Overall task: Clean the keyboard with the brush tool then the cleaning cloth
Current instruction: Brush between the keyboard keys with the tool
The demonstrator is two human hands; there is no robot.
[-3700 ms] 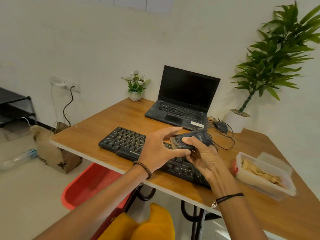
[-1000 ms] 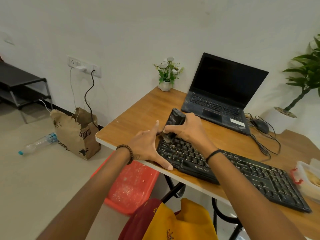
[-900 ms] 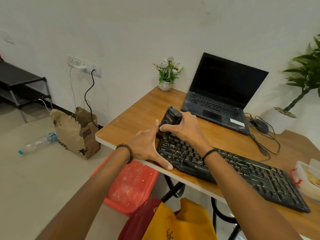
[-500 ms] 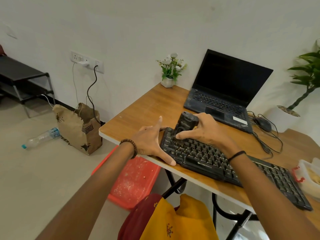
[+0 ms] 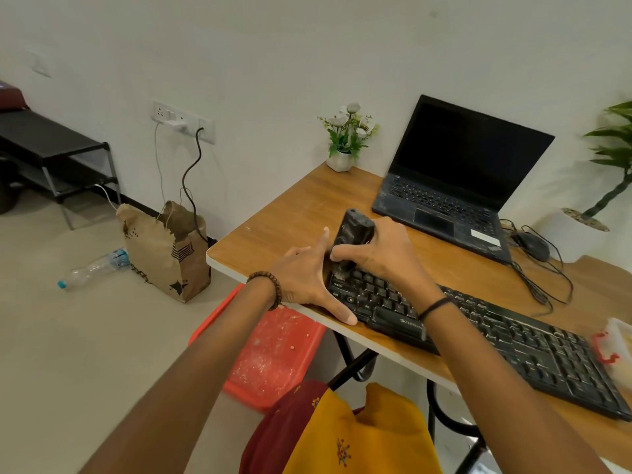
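A long black keyboard (image 5: 513, 340) lies slantwise along the front of the wooden desk (image 5: 294, 213). My right hand (image 5: 383, 251) grips a dark brush tool (image 5: 354, 230), which stands nearly upright with its bristles down on the keys at the keyboard's left end. My left hand (image 5: 304, 282) rests flat against that left end, fingers straight, thumb stretched along the front edge. A clear container (image 5: 620, 340) with a red clasp holds a yellowish cloth at the right edge, mostly cut off.
An open black laptop (image 5: 455, 186) stands behind the keyboard, with a mouse (image 5: 533, 246) and tangled cable to its right. A small flower pot (image 5: 342, 159) sits at the desk's back corner. Below are a red tray (image 5: 273, 354), paper bag (image 5: 167, 254) and bottle (image 5: 95, 268).
Since a second ago the brush has been moving back and forth over the keyboard's left end; half a second ago it sat further right, now back at the leftmost keys. My left hand has stayed put.
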